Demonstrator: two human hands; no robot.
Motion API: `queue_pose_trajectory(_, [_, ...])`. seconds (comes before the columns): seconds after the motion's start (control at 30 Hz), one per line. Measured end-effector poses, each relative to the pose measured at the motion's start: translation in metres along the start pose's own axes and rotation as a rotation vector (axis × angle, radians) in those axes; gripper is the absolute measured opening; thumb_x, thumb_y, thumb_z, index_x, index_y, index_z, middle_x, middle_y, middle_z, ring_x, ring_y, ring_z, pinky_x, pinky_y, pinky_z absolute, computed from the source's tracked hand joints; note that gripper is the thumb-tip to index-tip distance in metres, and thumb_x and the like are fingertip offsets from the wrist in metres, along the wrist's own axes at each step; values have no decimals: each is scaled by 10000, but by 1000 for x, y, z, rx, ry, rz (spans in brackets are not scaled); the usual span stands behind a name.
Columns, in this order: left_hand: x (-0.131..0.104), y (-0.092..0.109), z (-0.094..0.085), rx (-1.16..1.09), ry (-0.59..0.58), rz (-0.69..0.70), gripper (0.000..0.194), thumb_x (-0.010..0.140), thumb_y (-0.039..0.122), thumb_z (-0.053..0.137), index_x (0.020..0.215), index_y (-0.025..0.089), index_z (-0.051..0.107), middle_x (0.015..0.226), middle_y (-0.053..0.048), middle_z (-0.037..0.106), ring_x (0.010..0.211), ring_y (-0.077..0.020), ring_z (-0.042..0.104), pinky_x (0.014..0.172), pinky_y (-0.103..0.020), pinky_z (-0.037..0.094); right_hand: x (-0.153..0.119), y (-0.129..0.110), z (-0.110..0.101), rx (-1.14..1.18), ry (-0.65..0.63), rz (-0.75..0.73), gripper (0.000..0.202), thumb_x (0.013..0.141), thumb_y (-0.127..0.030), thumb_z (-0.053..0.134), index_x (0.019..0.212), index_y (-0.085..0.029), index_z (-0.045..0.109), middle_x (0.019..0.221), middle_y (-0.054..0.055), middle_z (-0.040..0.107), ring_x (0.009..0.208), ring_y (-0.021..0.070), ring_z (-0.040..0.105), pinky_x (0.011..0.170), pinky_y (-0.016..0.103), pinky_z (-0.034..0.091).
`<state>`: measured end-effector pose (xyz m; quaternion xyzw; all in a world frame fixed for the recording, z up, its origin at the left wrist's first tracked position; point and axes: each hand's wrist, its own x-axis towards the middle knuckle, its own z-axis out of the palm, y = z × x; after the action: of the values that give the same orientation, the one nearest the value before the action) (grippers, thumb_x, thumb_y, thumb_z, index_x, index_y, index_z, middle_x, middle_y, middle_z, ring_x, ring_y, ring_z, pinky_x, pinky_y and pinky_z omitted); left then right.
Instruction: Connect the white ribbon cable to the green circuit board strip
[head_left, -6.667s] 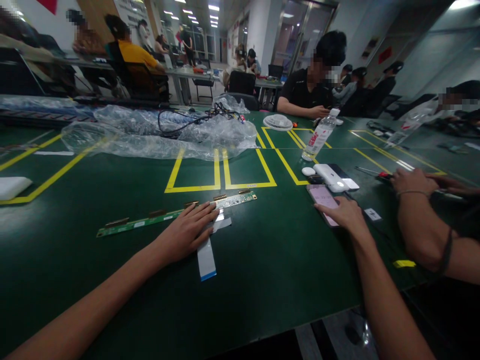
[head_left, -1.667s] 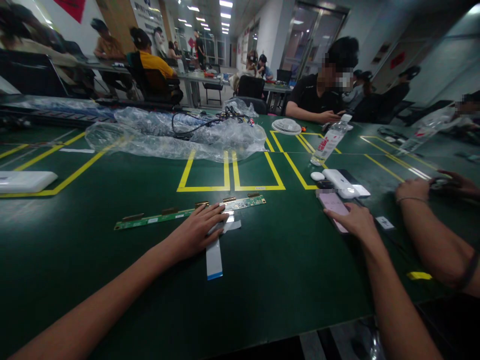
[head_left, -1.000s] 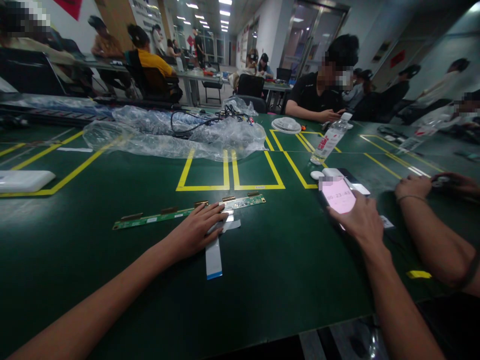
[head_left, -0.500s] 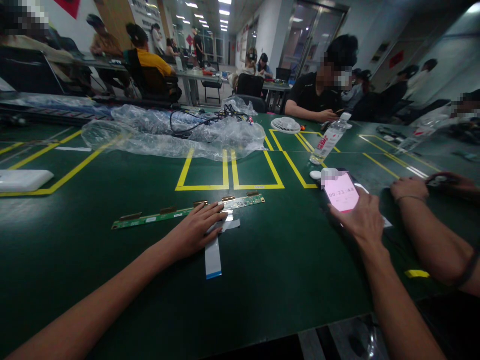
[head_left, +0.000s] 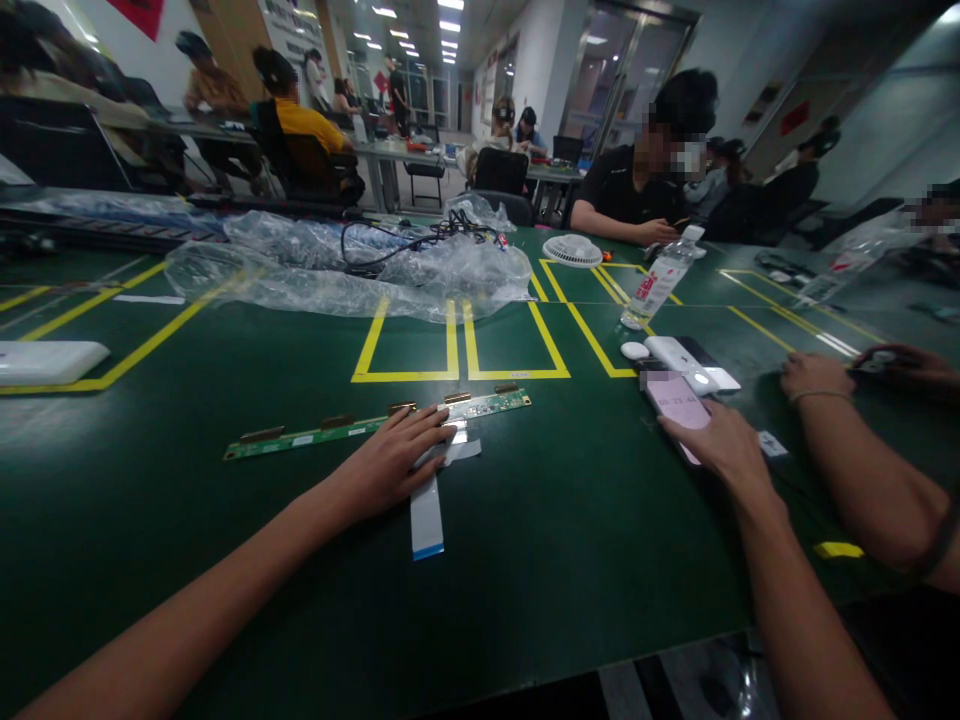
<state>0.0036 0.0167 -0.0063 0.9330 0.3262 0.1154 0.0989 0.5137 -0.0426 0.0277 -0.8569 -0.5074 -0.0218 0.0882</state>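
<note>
My left hand (head_left: 397,450) lies flat, fingers stretched out, over the middle of a long narrow green circuit board (head_left: 322,433). Brown tabs stick up along the board's far edge. From beneath the hand a white flat ribbon cable (head_left: 427,522) with a blue end runs towards me, and a short white strip (head_left: 463,451) shows beside the fingertips. On the right, my right hand (head_left: 727,445) grips a phone (head_left: 677,405) low at the table, thumb across its lit screen. The fingers under the phone are hidden.
Behind the phone are a white power bank (head_left: 681,364), a round white case (head_left: 634,350) and a water bottle (head_left: 660,280). Clear plastic wrap (head_left: 300,270) with black cables spans the back. Another person's arm (head_left: 862,460) rests at right, near yellow tape (head_left: 838,550).
My right hand has lowered the phone towards the table, uncovering the white power bank behind it. The phone's screen looks paler. My left hand and the circuit board have stayed put.
</note>
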Motion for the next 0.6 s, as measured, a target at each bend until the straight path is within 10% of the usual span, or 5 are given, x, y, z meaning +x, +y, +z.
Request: queue_pose_trajectory(0.6, [0,-1,1,-1,5,7,466,1076,318,508,1536,254,471,1638,-82,383,1541,-302,309,1237,-632,249,11,17,14,-80,-94,101,959,810,-806,515,1432,-81,598,1313,330,621,1202,512,610,847,572,529])
